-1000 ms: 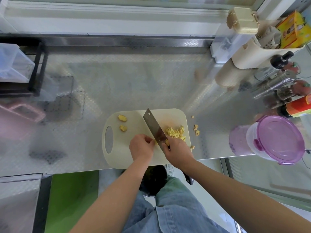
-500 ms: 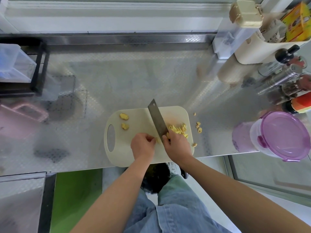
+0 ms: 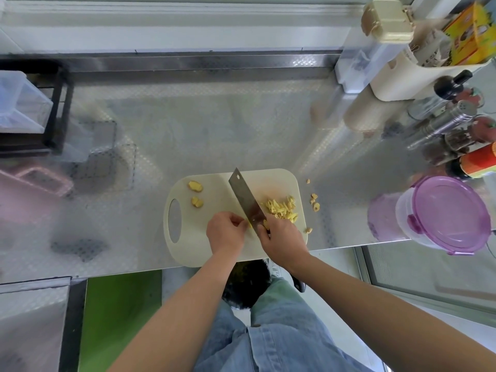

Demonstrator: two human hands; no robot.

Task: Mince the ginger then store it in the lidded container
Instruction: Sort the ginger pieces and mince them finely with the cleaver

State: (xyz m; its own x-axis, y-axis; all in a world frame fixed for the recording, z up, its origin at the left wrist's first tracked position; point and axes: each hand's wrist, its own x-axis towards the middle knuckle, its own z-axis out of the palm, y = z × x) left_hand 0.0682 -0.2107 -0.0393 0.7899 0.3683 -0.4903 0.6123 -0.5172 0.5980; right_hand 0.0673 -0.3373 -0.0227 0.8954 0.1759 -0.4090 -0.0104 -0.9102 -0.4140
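- Right hand [image 3: 284,242] grips the knife [image 3: 245,200], blade across the cutting board [image 3: 214,189].
- Left hand [image 3: 225,232], fingers curled, pinches a ginger piece [image 3: 250,225] (mostly hidden) beside the blade.
- Chopped ginger [image 3: 280,209] lies by the board's right edge, two chunks [image 3: 195,186] near its left.
- Container [image 3: 451,214] stands at the counter's [image 3: 188,116] right front edge.

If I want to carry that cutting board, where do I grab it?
Take the cutting board by the oval handle hole at its left end, coming in from the left. The hole is a ready slot for fingers, and it lies well away from the cleaver and the chopped ginger on the right part. Keeping the board level should stop the ginger sliding off.
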